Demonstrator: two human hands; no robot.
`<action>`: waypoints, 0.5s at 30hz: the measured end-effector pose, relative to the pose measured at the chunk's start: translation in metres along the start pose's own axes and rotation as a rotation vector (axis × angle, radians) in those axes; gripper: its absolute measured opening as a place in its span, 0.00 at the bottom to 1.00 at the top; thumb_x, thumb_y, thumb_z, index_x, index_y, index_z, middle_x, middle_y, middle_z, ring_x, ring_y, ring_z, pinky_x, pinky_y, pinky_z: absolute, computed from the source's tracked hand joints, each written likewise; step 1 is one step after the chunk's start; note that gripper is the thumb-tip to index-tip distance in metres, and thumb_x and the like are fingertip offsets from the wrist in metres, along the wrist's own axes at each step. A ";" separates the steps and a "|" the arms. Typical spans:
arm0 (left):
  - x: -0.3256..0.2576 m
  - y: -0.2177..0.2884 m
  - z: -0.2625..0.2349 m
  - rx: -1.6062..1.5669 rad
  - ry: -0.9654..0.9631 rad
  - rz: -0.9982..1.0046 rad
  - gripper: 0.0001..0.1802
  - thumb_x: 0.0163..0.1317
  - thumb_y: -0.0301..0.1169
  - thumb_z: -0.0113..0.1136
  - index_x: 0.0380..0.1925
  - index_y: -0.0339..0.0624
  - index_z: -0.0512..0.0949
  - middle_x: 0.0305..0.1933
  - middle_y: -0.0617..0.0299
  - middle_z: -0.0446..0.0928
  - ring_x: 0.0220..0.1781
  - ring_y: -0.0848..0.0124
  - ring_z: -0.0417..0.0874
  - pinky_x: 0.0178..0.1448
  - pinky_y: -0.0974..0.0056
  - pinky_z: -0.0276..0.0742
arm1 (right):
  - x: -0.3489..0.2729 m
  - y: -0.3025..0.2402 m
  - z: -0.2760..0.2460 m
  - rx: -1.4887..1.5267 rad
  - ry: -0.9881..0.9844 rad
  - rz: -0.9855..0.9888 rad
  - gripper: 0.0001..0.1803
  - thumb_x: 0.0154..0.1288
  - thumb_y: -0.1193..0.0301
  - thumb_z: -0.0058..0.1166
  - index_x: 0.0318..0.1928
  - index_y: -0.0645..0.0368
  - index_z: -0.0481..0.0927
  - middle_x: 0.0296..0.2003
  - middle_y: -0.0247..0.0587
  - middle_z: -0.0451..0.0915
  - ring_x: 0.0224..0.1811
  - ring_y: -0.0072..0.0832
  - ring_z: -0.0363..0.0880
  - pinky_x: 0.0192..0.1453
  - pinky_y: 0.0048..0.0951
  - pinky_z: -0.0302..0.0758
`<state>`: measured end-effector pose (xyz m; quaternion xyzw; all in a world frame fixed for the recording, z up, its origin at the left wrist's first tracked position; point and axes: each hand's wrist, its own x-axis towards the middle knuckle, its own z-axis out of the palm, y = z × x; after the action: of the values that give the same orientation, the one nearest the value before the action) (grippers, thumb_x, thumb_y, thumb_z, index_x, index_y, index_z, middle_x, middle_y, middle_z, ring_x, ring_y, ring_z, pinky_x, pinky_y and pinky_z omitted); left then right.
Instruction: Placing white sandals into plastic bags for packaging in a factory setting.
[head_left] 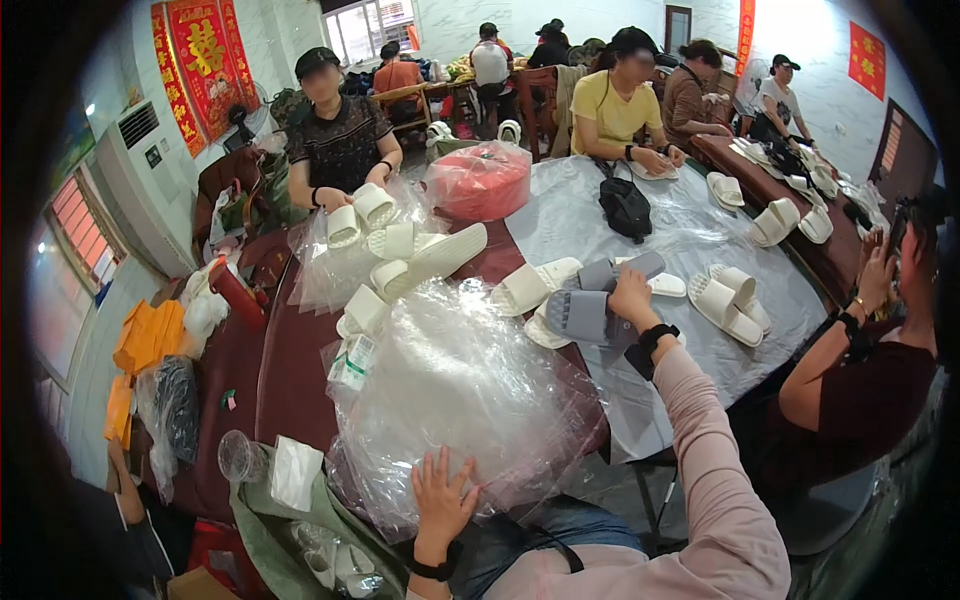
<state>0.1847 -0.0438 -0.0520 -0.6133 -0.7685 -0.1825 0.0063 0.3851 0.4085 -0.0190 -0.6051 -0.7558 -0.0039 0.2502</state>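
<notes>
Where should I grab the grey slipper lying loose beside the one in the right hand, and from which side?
Take the loose grey slipper by its arched strap, coming from the near side, where the right hand already is. It lies flat on the grey sheet with the strap raised, so fingers can probably hook under it. A white slipper lies close on its right, so that side looks crowded.

Your left hand point(443, 497) lies flat, fingers point(432, 468) spread, on the heap of clear plastic bags point(455, 385). Your right hand point(632, 295) grips a grey slipper point(580, 313) over the table point(290, 370). White slippers point(727, 300) lie just beyond it.
</notes>
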 end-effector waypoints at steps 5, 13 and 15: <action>-0.007 -0.005 0.001 0.006 0.010 -0.036 0.28 0.57 0.45 0.57 0.60 0.60 0.70 0.70 0.51 0.55 0.70 0.45 0.53 0.69 0.38 0.44 | -0.016 -0.019 -0.006 -0.015 -0.096 -0.120 0.14 0.48 0.75 0.50 0.37 0.57 0.81 0.47 0.40 0.77 0.54 0.44 0.69 0.55 0.46 0.63; 0.008 0.000 0.001 -0.012 -0.024 -0.077 0.30 0.62 0.47 0.52 0.64 0.55 0.64 0.70 0.52 0.56 0.71 0.47 0.53 0.71 0.40 0.44 | -0.089 -0.023 -0.062 0.457 0.386 -0.285 0.10 0.47 0.79 0.47 0.33 0.70 0.76 0.41 0.54 0.76 0.49 0.49 0.70 0.54 0.44 0.64; 0.001 -0.010 0.002 -0.133 -0.009 -0.102 0.33 0.63 0.48 0.50 0.65 0.46 0.61 0.70 0.52 0.57 0.72 0.48 0.53 0.71 0.42 0.44 | -0.122 -0.048 -0.091 0.690 0.220 -0.329 0.12 0.50 0.75 0.51 0.36 0.71 0.76 0.41 0.53 0.77 0.46 0.45 0.73 0.52 0.40 0.67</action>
<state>0.1758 -0.0445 -0.0560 -0.5733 -0.7848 -0.2306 -0.0471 0.3923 0.2557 0.0280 -0.3522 -0.7683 0.1456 0.5142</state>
